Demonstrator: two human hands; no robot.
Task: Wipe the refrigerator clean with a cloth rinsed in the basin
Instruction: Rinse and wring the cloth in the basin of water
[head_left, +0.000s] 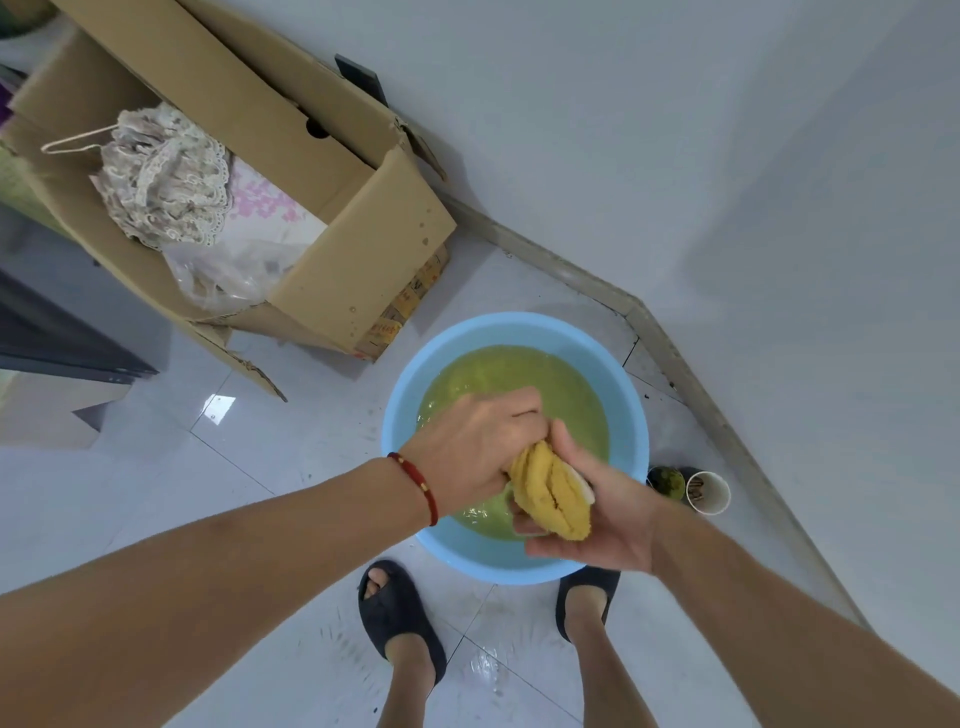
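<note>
Nearest the camera, two feet in dark slippers (400, 618) stand on wet, glossy white floor tiles (270, 452), and just ahead of them both hands meet over the light-blue basin (631, 410). The left hand (478, 452), with a red string bracelet (418, 486) at its wrist, has its fingers curled tight round the upper end of the yellow cloth (553, 491); the right hand (608, 512) cups and grips the lower end from beneath, so the cloth is twisted into a thick roll between them, held above the yellowish-green water (519, 379) rather than in it. The cloth looks soft, soaked and fairly heavy with water — likely slippery too, so a full-fisted hold at each end, as here, suits wringing better than a pinch. Splashes on the tiles suggest slick footing. Beside the basin on the right stand a white paper cup (709, 491) and a dark round container I cannot identify. Farther off, an open cardboard box (358, 249) holds lace fabric (161, 176), a wire hanger and plastic wrap, set against a pale wall (727, 156) with a grey skirting — the dark-fronted unit at far left may be the refrigerator, though I cannot be sure.
</note>
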